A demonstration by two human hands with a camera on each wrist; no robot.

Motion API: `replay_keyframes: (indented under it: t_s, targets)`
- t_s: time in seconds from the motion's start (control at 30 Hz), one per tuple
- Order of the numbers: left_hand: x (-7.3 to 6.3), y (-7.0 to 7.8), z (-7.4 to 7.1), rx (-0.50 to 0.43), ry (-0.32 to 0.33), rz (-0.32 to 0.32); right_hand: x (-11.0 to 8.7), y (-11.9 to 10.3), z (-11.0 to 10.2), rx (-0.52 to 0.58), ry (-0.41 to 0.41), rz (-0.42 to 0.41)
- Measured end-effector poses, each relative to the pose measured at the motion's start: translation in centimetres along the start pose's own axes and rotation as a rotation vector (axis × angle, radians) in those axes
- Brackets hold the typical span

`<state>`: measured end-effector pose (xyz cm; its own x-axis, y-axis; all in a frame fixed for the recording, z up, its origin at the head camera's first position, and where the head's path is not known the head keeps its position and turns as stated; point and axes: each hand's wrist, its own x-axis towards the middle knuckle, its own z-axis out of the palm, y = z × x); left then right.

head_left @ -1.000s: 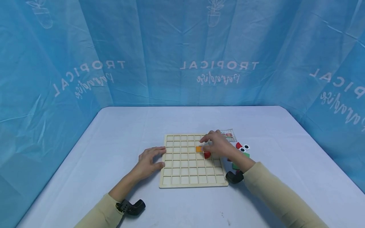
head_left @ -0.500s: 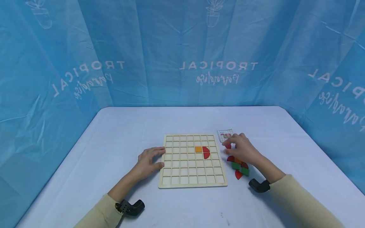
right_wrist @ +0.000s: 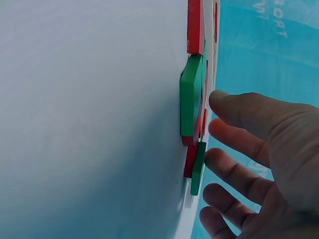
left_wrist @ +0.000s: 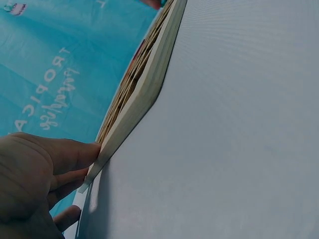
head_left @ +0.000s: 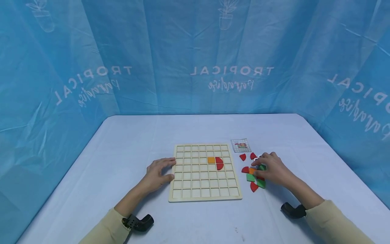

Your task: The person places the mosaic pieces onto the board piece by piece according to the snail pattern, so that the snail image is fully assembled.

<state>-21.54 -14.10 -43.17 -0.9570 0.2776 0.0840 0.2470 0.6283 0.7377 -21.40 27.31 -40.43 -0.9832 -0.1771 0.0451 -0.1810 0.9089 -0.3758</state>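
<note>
A wooden grid board (head_left: pixel 196 193) lies on the table, holding an orange square (head_left: pixel 211 160) and two red quarter-circle pieces (head_left: pixel 219 166) side by side with it. My left hand (head_left: pixel 156 174) touches the board's left edge with spread thumb and fingers; the left wrist view has the thumb (left_wrist: pixel 75 154) against the rim. Over a loose cluster right of the board is my right hand (head_left: pixel 271 169), thumb and fingers apart, no piece visibly between them. Beneath and around it lie green pieces (head_left: pixel 251 177), an orange piece (head_left: pixel 252 170) and red quarter-circles (head_left: pixel 254 186). The hand covers part of the cluster.
A small printed pattern card (head_left: pixel 241 145) lies beyond the cluster, near the board's far right corner. Two red pieces (head_left: pixel 242 157) sit between the card and cluster. A blue printed curtain (head_left: pixel 195 88) stands behind the white table (head_left: pixel 122 142).
My right hand has left the board and moved right to the loose pieces. A red quarter-circle now sits above the other one in the grid. My left hand has stayed at the board's edge.
</note>
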Motion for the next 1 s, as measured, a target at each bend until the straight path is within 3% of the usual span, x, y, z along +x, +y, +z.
replay_keyframes:
  t_s: [0.67,1.0]
  targets:
    - [-0.16,0.11,-0.02,-0.010,0.005,0.001,0.17,0.41,0.39,-0.058,0.005,-0.087]
    - [-0.04,-0.01,0.11,-0.010,0.003,-0.005,0.33,0.25,0.23,0.002,0.017,-0.041]
